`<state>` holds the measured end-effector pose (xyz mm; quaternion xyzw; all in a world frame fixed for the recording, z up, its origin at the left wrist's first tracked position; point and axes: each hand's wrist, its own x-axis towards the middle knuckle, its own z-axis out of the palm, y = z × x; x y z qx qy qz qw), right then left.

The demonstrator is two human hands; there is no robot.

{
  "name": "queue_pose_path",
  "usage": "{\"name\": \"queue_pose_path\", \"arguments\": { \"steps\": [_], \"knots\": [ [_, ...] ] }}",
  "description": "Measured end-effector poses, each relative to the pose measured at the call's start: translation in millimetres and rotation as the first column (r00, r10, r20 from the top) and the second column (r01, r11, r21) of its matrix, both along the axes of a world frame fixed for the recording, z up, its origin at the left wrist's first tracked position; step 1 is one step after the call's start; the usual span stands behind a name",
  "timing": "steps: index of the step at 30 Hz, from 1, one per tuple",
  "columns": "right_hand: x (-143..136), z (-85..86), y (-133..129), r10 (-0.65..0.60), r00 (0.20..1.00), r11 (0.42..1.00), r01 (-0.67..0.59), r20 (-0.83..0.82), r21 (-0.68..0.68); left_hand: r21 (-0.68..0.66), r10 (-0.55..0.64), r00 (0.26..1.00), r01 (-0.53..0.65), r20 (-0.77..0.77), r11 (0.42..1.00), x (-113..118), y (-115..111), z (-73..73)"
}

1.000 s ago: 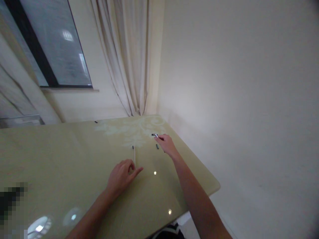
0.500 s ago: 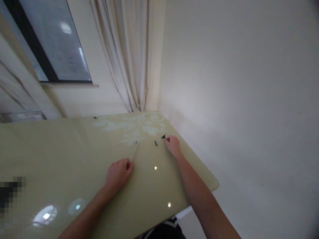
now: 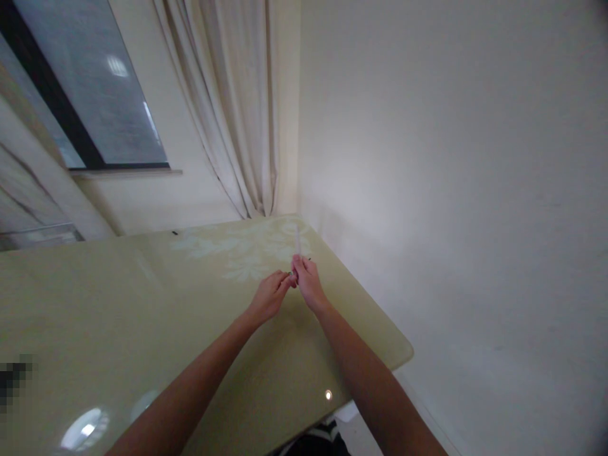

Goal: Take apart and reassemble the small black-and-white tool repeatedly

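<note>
1. Two hands: left [image 3: 268, 296], right [image 3: 308, 282].
2. One thin white stick [image 3: 297, 240], standing up from where the hands meet.
3. One bench [image 3: 142, 316].
4. One small dark bit [image 3: 175, 233] at its far edge.
5. One window [image 3: 76, 95], one curtain [image 3: 237, 107].

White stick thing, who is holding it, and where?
Both hands meet at the thin white stick's lower end: left hand, right hand. Exact grip unclear.

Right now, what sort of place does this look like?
Probably a room in a home, perhaps a dining corner: a glossy table with a floral pattern stands against plain walls, beside a cream curtain and a dark-framed window.
</note>
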<state>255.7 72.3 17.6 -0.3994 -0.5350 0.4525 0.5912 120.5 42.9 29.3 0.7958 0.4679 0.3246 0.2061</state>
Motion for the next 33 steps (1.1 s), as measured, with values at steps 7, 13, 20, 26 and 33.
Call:
{"name": "queue_pose_path", "arguments": {
  "steps": [7,13,20,26,33],
  "knots": [
    [17.5,-8.0,14.8,-0.155,0.964,0.983,0.127,-0.215,-0.135,-0.020,0.293,0.919,-0.309,-0.265,0.951,14.3,42.5,-33.3],
    [9.9,-11.7,11.9,0.054,0.986,0.994,-0.068,-0.161,-0.082,-0.116,0.087,0.996,-0.083,0.030,0.990,-38.5,19.9,-43.1],
    [-1.9,-8.8,-6.8,0.329,0.937,0.923,-0.345,-0.114,-0.171,-0.133,0.245,0.938,-0.218,0.245,0.967,-121.7,-56.3,-42.0],
    [-35.5,17.5,-28.6,0.426,0.899,0.891,-0.397,0.101,-0.221,0.243,0.355,0.904,-0.410,0.238,0.879,-124.7,-66.0,-25.1],
    [-77.5,4.5,-50.5,0.499,0.857,0.854,-0.461,0.130,-0.242,0.390,0.321,0.920,-0.387,0.225,0.836,-121.5,-73.2,-24.3]
  ]
}}
